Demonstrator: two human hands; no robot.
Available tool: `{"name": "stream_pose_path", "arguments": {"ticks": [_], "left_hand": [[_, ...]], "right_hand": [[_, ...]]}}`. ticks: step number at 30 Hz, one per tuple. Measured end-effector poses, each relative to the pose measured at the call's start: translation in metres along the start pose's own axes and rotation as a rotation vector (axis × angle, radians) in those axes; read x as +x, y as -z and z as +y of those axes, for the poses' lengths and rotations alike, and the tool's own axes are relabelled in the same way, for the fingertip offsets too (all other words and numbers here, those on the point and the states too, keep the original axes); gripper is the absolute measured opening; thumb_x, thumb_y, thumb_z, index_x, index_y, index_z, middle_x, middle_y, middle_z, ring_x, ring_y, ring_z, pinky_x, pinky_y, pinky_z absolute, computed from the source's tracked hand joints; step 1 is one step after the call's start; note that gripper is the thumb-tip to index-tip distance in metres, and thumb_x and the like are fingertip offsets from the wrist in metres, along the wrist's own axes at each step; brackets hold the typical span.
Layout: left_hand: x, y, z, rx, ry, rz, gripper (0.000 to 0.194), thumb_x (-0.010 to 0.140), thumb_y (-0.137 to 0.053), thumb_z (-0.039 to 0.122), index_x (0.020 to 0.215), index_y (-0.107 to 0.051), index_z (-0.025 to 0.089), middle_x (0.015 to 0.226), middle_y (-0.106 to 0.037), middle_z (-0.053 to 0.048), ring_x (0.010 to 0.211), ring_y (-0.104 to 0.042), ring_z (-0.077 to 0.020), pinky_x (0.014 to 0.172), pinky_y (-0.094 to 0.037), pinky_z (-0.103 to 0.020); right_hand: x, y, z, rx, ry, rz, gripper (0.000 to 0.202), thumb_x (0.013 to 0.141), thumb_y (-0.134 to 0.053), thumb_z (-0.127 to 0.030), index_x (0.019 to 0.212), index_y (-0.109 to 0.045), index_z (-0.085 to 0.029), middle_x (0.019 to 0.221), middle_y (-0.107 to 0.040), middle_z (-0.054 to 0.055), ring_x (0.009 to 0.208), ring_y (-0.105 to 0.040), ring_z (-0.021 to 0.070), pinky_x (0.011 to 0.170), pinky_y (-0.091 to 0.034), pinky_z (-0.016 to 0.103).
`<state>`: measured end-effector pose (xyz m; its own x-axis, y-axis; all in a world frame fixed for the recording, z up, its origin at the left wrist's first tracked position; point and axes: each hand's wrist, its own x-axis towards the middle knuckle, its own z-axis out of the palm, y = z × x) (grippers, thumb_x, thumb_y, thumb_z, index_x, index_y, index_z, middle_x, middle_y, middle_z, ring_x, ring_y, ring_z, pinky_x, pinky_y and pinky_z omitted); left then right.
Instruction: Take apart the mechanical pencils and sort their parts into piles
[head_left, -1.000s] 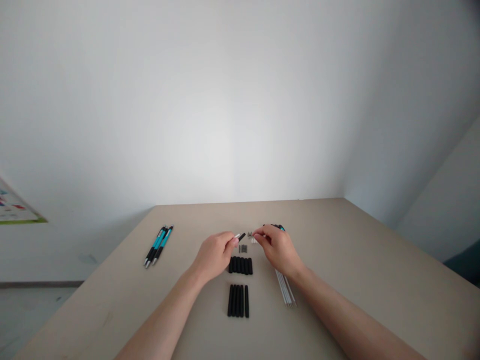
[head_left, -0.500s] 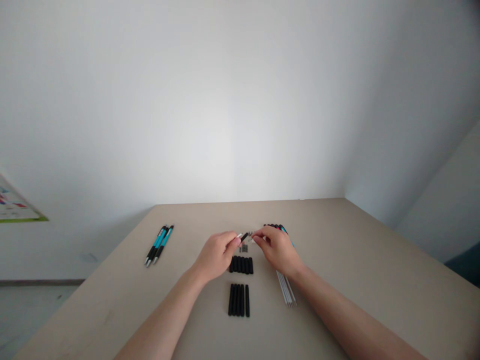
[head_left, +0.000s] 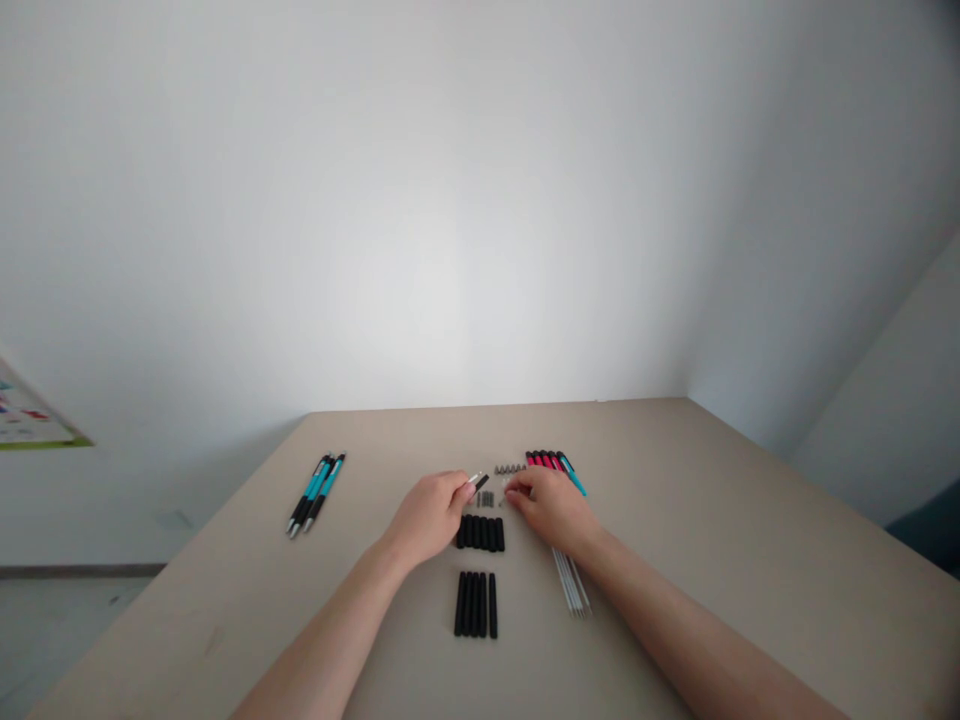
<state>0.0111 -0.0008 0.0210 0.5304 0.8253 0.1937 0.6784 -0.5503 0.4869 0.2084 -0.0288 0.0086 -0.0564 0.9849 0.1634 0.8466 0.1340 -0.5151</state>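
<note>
My left hand point(head_left: 435, 508) is closed round a short black tube point(head_left: 481, 482) and a thin white refill point(head_left: 472, 478), their tips sticking out past the thumb towards the right. My right hand point(head_left: 547, 503) has thumb and forefinger brought together low over the table. Something tiny and pale shows at those fingertips, too small to name. Between the hands lie several small springs point(head_left: 487, 499), with a row of small metal tips point(head_left: 510, 469) just behind. Two rows of black tubes, a nearer row point(head_left: 475, 604) and a farther row point(head_left: 480, 533), lie in front.
White refills point(head_left: 571, 585) lie partly under my right forearm. Behind my right hand are several pink barrels point(head_left: 541, 459) and a blue one point(head_left: 572, 473). Three blue and black pens point(head_left: 316, 493) lie at the left. A wall point(head_left: 480, 250) rises behind the table point(head_left: 645, 450).
My right hand has drawn back a little from the left hand and lowered towards the small parts, uncovering the metal tips and pink barrels. The left hand still holds the tube and refill, slightly lower.
</note>
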Motion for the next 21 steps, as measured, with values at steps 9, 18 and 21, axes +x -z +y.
{"name": "stream_pose_path", "arguments": {"ticks": [9, 18, 21], "left_hand": [[0.0003, 0.0003, 0.0012, -0.015, -0.001, -0.004, 0.034, 0.092, -0.032, 0.031, 0.07, -0.055, 0.019, 0.071, -0.063, -0.003, 0.066, -0.056, -0.0161, 0.062, -0.036, -0.024], [0.0, -0.0008, -0.0002, -0.017, -0.008, -0.014, 0.034, 0.092, -0.033, 0.031, 0.07, -0.055, 0.018, 0.069, -0.062, -0.003, 0.064, -0.054, -0.0156, 0.06, -0.035, -0.023], [-0.0005, -0.0002, 0.0012, -0.022, -0.014, -0.016, 0.035, 0.093, -0.033, 0.032, 0.07, -0.055, 0.018, 0.07, -0.062, -0.003, 0.065, -0.055, -0.0157, 0.061, -0.035, -0.023]], "right_hand": [[-0.0039, 0.0077, -0.0057, -0.082, 0.028, 0.048, 0.017, 0.08, -0.056, -0.024, 0.085, -0.072, -0.022, 0.086, -0.07, 0.005, 0.079, -0.063, 0.0182, 0.073, -0.045, 0.027], [-0.0031, 0.0072, -0.0062, -0.203, 0.021, -0.015, 0.016, 0.079, -0.056, -0.024, 0.082, -0.072, -0.022, 0.085, -0.07, 0.006, 0.082, -0.063, 0.0205, 0.071, -0.045, 0.029], [-0.0035, 0.0066, -0.0079, -0.208, 0.015, -0.003, 0.015, 0.079, -0.056, -0.023, 0.079, -0.071, -0.021, 0.084, -0.07, 0.007, 0.083, -0.064, 0.0208, 0.071, -0.045, 0.029]]}}
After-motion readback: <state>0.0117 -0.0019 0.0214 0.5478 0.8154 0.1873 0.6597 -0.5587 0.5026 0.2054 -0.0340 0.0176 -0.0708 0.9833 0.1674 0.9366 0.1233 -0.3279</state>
